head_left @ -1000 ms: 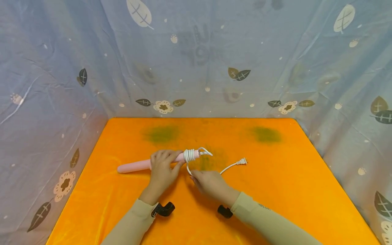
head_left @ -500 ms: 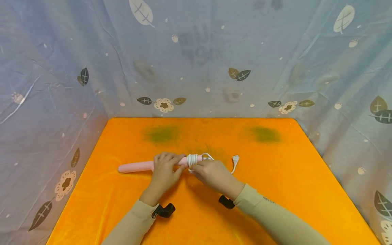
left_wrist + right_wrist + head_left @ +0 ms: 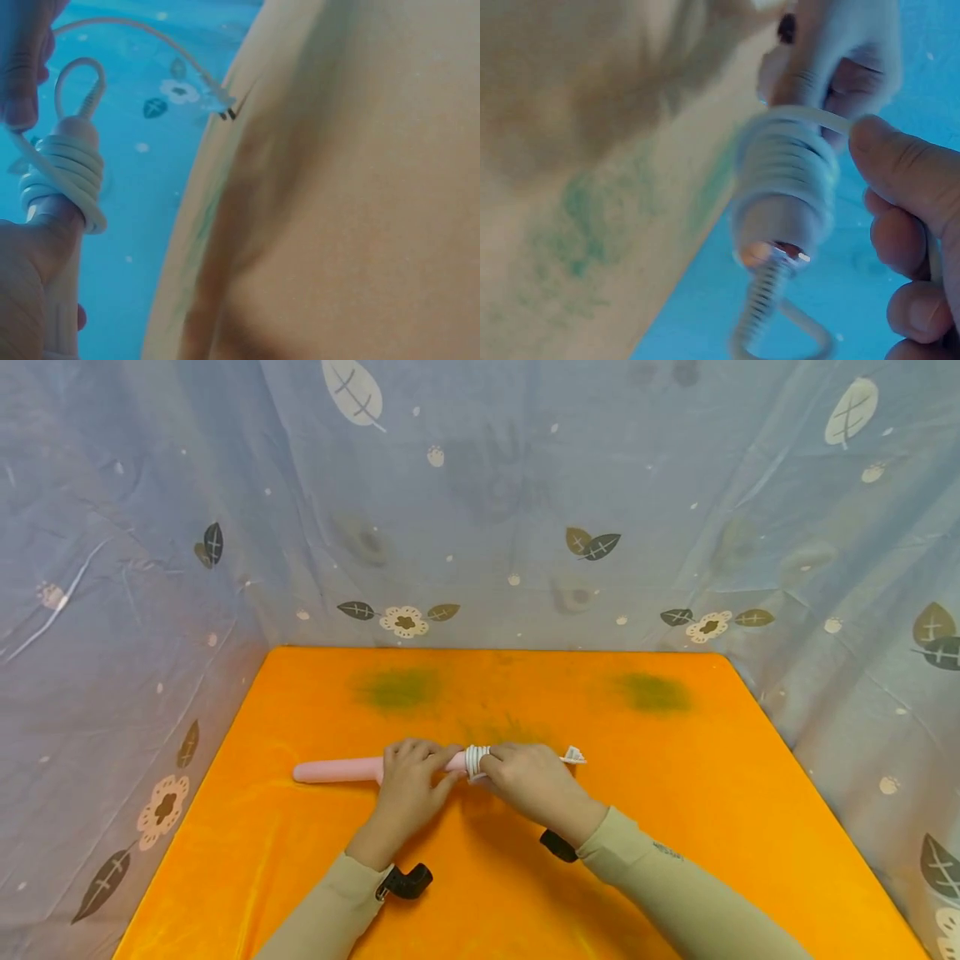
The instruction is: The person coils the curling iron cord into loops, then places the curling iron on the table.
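A pink hair iron, a slim rod with a rounded end, lies crosswise in front of me in the head view. My left hand grips its handle, thumb just below the coils. Several turns of white power cord wrap the handle's right end. Between thumb and fingers, my right hand pinches the cord's loose length beside the coils. A ribbed cord sleeve leaves the handle's end in a small loop. Past the right hand shows the two-pin plug, hanging on the free end.
An orange-covered table lies under both hands, with green smudges toward its back. Bluish-grey curtains with leaf and flower prints stand around its back and sides. Black wrist mounts sit below the sleeves.
My right hand has moved up and slightly right, carrying the cord against the handle. The plug has swung in, and its free length is shorter. The left hand keeps its grip on the hair iron.
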{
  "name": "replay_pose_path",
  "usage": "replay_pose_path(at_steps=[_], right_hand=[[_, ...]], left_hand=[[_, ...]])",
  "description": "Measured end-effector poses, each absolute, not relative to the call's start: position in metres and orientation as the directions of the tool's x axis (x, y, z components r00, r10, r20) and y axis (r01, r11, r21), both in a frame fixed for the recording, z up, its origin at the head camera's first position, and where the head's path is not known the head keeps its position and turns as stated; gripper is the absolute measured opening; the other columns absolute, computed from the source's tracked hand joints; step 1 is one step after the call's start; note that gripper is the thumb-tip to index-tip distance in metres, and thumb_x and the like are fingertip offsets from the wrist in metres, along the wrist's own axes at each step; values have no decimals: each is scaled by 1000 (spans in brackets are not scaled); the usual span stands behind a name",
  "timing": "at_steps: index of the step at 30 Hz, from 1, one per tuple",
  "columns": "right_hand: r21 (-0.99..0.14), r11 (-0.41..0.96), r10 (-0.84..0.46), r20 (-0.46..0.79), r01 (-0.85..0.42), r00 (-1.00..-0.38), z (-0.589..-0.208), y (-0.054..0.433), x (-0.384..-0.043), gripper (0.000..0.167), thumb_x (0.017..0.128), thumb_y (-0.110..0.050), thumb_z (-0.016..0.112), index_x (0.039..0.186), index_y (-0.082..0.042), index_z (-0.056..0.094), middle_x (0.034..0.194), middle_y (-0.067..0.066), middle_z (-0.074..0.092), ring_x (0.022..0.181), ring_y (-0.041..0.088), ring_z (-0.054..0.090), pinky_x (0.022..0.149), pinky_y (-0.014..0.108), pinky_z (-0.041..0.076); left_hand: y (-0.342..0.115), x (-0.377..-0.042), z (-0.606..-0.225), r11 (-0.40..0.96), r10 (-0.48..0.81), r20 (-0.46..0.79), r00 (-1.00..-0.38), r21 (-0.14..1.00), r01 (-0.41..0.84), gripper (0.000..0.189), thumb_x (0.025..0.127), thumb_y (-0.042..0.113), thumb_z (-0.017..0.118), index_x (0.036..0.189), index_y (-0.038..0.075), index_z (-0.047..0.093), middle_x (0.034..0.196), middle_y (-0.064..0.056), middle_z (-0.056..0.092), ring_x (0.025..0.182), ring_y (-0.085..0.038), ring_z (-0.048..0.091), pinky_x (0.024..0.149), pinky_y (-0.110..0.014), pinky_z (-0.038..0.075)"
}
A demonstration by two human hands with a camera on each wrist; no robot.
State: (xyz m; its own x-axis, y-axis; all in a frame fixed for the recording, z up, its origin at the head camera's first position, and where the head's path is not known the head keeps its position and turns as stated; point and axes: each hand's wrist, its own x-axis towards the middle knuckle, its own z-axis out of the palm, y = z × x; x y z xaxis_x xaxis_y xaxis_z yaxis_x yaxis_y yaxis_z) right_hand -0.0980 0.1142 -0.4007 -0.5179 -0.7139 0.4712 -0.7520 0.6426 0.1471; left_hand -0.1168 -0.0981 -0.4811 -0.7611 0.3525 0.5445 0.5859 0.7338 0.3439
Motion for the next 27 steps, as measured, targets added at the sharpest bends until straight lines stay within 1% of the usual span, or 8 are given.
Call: replay_pose_path(at_steps=[3,7,10,14,16,22,24,27], right_hand=[[156,657,-710,457,-737,-536,-394,117,-95,27,81,-34,79,73,-14,62,63,-5,53,49,7,44,45,22,40],[184,659,-720,435,-729,-541,-387,120,-92,26,82,-32,78,74,-14,62,64,-5,53,51,7,43,47,21,40],[208,648,-736,420,-732,-532,-384,122,-90,23,83,-28,78,76,-13,63,66,-4,52,52,7,40,47,20,38],[219,619,-761,404,-754,-508,-385,123,-93,21,85,-23,77,77,-12,61,65,-3,45,53,8,35,47,19,33],[210,610,-763,413,-764,-496,-386,124,-97,21,85,-23,76,77,-12,61,66,-3,44,54,8,36,47,18,34],[155,619,-731,472,-770,-493,-388,127,-111,25,85,-33,75,78,-12,61,69,-3,47,54,8,42,48,19,40],[132,619,-727,470,-774,-501,-387,129,-116,26,85,-34,75,78,-13,60,69,-4,46,54,7,43,47,18,40],[61,622,-719,438,-781,-539,-385,133,-125,23,85,-33,74,79,-15,61,71,-6,48,56,5,45,51,17,42]], left_hand=[[-98,-116,-481,737,355,544,-760,337,586,36,84,37,75,117,21,72,99,-1,65,97,-25,52,87,-47,31],[-98,-116,-481,740,362,540,-760,329,586,36,85,37,74,117,21,72,98,-1,64,96,-25,52,87,-47,31],[-98,-116,-481,749,371,525,-766,318,581,34,87,37,73,117,21,72,97,0,64,96,-25,52,87,-47,31],[-96,-113,-483,763,391,497,-775,296,574,35,88,37,72,119,21,71,97,0,64,96,-24,51,87,-47,31],[-94,-111,-484,761,407,491,-770,284,583,35,88,37,71,119,21,71,98,1,63,96,-25,51,87,-48,31],[-90,-105,-485,742,440,502,-744,262,617,32,89,34,71,118,20,72,97,0,63,94,-25,51,86,-48,32],[-89,-104,-485,736,448,507,-736,258,626,32,89,33,71,118,20,71,98,-1,63,94,-25,51,86,-48,32],[-88,-102,-483,726,459,513,-725,253,639,33,89,32,72,119,19,71,99,-2,63,94,-25,52,85,-49,32]])
